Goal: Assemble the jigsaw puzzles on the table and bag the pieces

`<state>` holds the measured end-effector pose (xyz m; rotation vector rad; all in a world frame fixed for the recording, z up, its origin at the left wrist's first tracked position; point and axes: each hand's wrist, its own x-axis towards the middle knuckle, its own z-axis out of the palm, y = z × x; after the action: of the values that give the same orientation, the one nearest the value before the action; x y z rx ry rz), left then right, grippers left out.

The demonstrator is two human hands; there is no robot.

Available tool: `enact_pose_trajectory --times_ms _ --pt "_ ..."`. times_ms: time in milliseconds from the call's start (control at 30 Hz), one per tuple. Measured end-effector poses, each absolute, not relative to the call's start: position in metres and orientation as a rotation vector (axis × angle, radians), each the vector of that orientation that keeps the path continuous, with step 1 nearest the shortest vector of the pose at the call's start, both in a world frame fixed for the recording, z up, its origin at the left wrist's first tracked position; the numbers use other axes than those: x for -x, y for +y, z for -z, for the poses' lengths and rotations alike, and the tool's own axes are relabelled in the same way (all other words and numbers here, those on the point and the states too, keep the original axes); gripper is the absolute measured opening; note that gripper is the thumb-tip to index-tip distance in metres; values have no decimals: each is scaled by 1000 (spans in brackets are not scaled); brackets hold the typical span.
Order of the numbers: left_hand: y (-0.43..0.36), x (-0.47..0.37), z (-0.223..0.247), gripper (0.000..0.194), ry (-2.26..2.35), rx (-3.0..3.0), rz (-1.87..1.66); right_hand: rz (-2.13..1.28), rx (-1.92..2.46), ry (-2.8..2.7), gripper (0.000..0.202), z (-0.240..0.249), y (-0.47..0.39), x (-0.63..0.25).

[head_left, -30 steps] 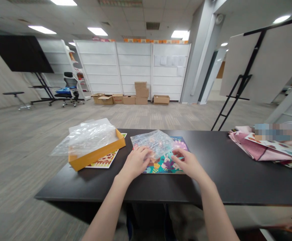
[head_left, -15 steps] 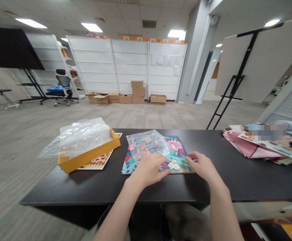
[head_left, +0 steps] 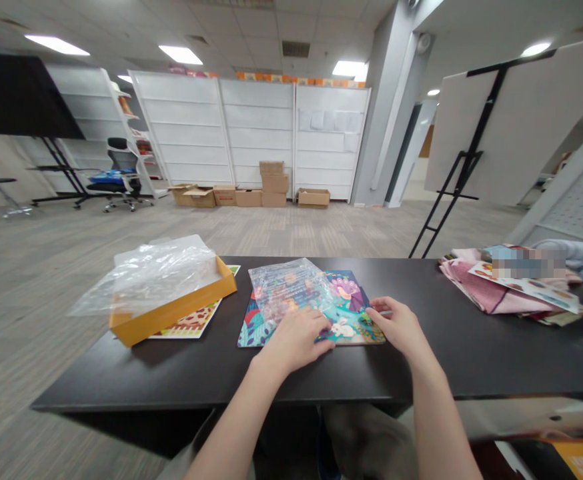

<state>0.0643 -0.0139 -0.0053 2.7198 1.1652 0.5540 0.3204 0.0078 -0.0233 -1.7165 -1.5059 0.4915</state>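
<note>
A colourful picture board (head_left: 347, 293) with a white rabbit and a purple bird lies flat on the black table, in the middle of the head view. Over its left part rests a clear plastic bag (head_left: 289, 283) with printed text. My left hand (head_left: 299, 337) lies on the board's front part and the bag's near edge, fingers stretched out, holding nothing. At the board's right edge, the thumb and fingers of my right hand (head_left: 396, 325) close around the edge; my fingers partly hide the grip.
Left of the board, a yellow box tray (head_left: 176, 312) holding crumpled clear plastic (head_left: 159, 273) sits on a printed giraffe-pattern sheet (head_left: 194, 321). Folded pink cloths (head_left: 464, 283) with a card on top lie on the right of the black table (head_left: 471, 353). An easel-like stand (head_left: 464, 173) rises behind.
The whole view shifts slightly. My left hand stays on the board, and the fingers of my right hand shift slightly at its right edge. The bag and tray keep their places.
</note>
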Motion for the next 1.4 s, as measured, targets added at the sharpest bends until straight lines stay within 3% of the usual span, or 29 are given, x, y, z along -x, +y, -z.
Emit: enact_pose_trajectory --times_ms 200,467,1067,1400 --pt "-15 -66 7 19 1170 -2713 -577 -421 1730 -1429 32 26 23 -312" --pt "-16 -66 6 17 1174 -2691 -589 -372 1816 -1475 16 20 43 -299" --pt "-14 -66 9 23 1169 -2666 -612 -423 1786 -1292 28 27 41 -312" --pt "-14 -65 9 23 1143 -2683 -614 -611 1474 -1289 39 20 23 -315"
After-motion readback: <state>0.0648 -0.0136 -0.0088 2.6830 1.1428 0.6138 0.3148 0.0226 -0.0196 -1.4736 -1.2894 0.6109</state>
